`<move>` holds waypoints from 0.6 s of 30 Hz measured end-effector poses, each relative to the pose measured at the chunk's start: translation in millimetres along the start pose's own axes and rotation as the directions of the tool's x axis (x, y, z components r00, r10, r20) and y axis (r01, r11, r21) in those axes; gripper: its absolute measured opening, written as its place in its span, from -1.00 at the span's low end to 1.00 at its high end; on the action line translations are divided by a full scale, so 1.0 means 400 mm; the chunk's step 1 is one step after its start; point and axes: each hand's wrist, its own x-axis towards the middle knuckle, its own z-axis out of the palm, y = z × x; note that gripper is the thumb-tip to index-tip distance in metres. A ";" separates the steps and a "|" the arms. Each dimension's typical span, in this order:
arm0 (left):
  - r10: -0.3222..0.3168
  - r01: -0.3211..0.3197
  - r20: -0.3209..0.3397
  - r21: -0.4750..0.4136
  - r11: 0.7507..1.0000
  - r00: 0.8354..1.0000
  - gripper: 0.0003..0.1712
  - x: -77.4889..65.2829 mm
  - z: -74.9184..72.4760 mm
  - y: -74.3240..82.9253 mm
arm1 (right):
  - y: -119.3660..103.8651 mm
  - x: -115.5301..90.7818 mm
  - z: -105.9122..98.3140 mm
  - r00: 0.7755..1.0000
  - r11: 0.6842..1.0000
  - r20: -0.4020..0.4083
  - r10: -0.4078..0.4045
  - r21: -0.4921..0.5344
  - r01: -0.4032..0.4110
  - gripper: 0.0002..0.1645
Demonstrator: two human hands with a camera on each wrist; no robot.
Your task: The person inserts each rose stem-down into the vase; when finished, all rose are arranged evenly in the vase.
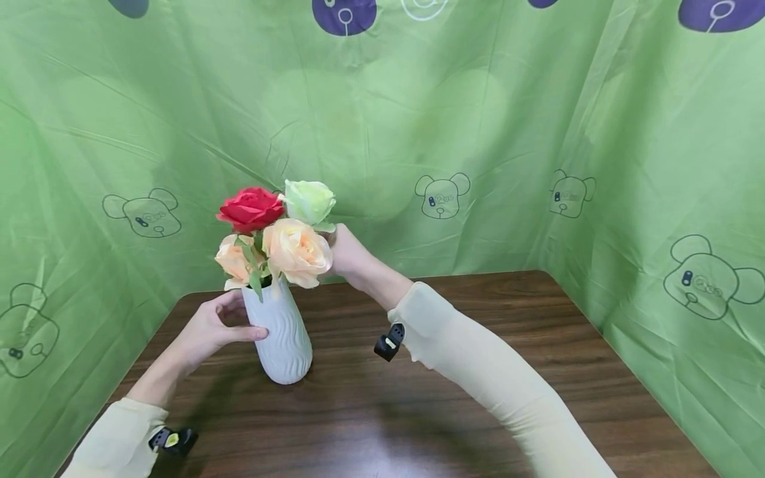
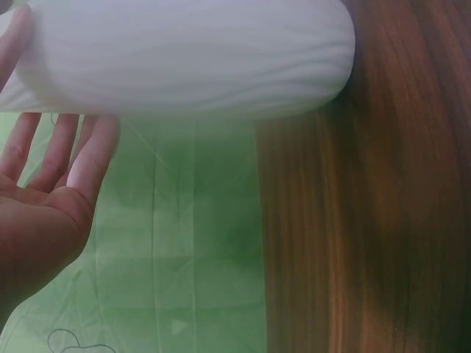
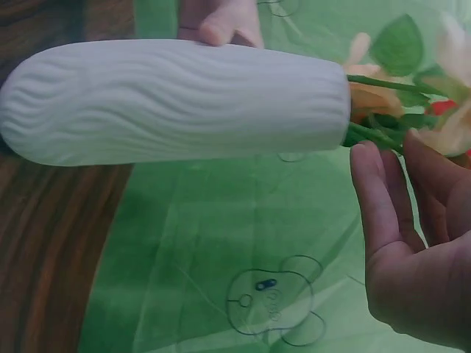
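Observation:
A white vase (image 1: 281, 335) with wavy ridges stands slightly tilted on the table. My left hand (image 1: 209, 326) grips its upper side, thumb across the front and fingers behind. Out of its mouth rise a red rose (image 1: 251, 209), a pale green rose (image 1: 309, 201), a large peach rose (image 1: 297, 252) and a smaller peach rose (image 1: 234, 262). My right hand (image 3: 419, 257) is just beyond the vase's rim, fingertips around a green rose stem (image 3: 379, 137). In the head view the blooms cover most of those fingers; which rose the stem carries is unclear.
The dark wood table (image 1: 478, 372) extends to the right and front of the vase. Green fabric (image 1: 382, 133) printed with bear outlines hangs behind the table and along both sides. Black wrist cameras sit on both cream sleeves (image 1: 478, 358).

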 end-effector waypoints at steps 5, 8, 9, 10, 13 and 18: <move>0.000 0.000 -0.001 -0.008 1.000 1.000 -0.26 0.001 0.001 0.001 | 0.033 -0.012 0.020 0.994 0.984 0.096 0.053 0.165 -0.069 -0.43; 0.002 -0.002 0.002 -0.020 1.000 1.000 -0.26 0.002 0.002 0.000 | 0.048 -0.018 0.030 0.989 0.973 0.105 0.107 0.195 -0.126 -0.52; 0.001 -0.001 0.002 -0.021 1.000 1.000 -0.26 0.002 0.002 0.000 | 0.053 -0.018 0.032 0.988 0.972 0.096 0.122 0.192 -0.139 -0.55; 0.001 -0.001 0.003 -0.023 1.000 1.000 -0.26 0.002 0.003 0.000 | 0.058 -0.019 0.033 0.986 0.970 0.085 0.141 0.188 -0.155 -0.59; 0.000 0.000 0.003 -0.026 1.000 1.000 -0.25 0.001 0.003 0.000 | 0.068 -0.019 0.031 0.982 0.967 0.059 0.179 0.174 -0.187 -0.67; -0.003 0.003 0.000 -0.030 1.000 1.000 -0.24 -0.001 0.002 0.002 | 0.077 -0.019 0.022 0.979 0.964 0.040 0.200 0.168 -0.204 -0.74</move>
